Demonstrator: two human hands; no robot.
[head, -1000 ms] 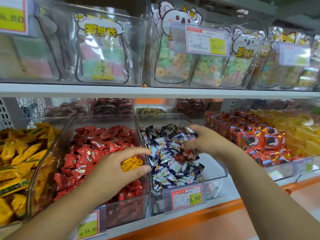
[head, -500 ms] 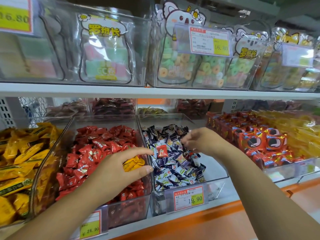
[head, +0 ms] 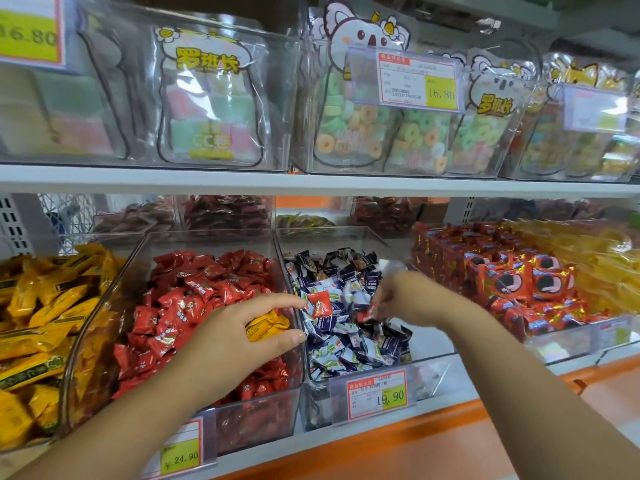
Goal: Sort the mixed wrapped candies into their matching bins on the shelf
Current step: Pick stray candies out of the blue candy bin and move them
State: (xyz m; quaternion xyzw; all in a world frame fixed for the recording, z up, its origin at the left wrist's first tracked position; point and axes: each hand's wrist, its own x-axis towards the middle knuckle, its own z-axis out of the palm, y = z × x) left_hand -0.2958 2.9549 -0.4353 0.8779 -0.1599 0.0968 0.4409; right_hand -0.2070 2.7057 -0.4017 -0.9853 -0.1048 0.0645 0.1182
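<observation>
Lifting clear of the blue-and-white candy pile (head: 349,341), the right hand (head: 412,299) is pinching a small, blurred red wrapper (head: 367,311). The left hand (head: 228,337) is gripping a yellow candy (head: 268,325) over the red-candy bin (head: 256,424). A stray red candy (head: 320,303) is lying between them, just beside the left index fingertip, long axis running near to far, its bin immediately left.

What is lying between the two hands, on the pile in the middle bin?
In the head view, one red candy lies on the blue candies, between the left hand, holding a yellow candy, and the right hand.
</observation>
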